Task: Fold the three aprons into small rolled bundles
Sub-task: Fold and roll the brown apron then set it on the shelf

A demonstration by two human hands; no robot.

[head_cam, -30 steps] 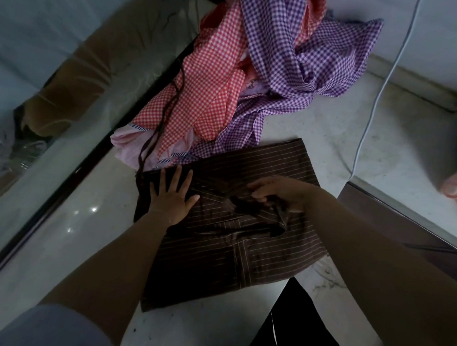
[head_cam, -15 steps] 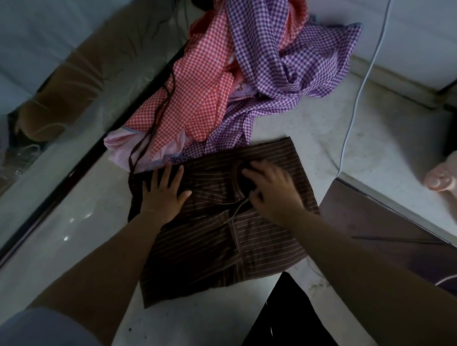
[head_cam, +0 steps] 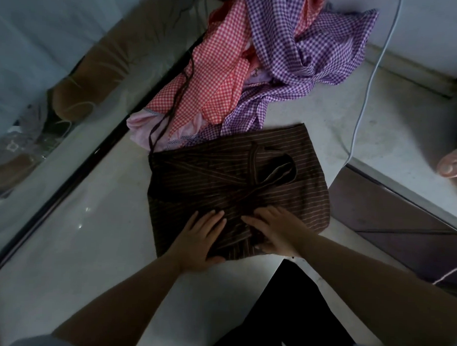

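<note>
Now both my hands sit at the near edge of the brown apron [head_cam: 237, 183], about 6 o'clock on the cloth. My left hand [head_cam: 201, 239] lies on the fabric, fingers straight toward 12, thumb tucked under the hem, so it pinches the edge. My right hand [head_cam: 274, 231] is just beside it at 3 o'clock from it, fingers pointing toward 10 and curled over a raised fold of hem; it grips that fold. The two hands are near each other, not touching.

Key relation: the whole apron lies ahead of my fingers, toward 12. It is folded to a rough rectangle, long axis running 12 to 6, so my guess is the roll starts at my hands and travels away from me. Both hands are equally close to the edge.

Straps [head_cam: 269, 171] lie looped on top of the panel, at about 1 o'clock from my hands, gathered inside the outline. They will likely get rolled in.

Material: thin woven cloth, dark brown with pale pinstripes, soft, creases easily. Likely slips on the counter [head_cam: 96, 220], which is smooth, pale and glossy.

Beyond the far edge, at 12, the red check apron [head_cam: 220, 69] and purple check apron [head_cam: 304, 51] lie heaped and crumpled together, still unfolded. A white cable [head_cam: 368, 82] runs at 2 o'clock, apart from the cloth.
</note>
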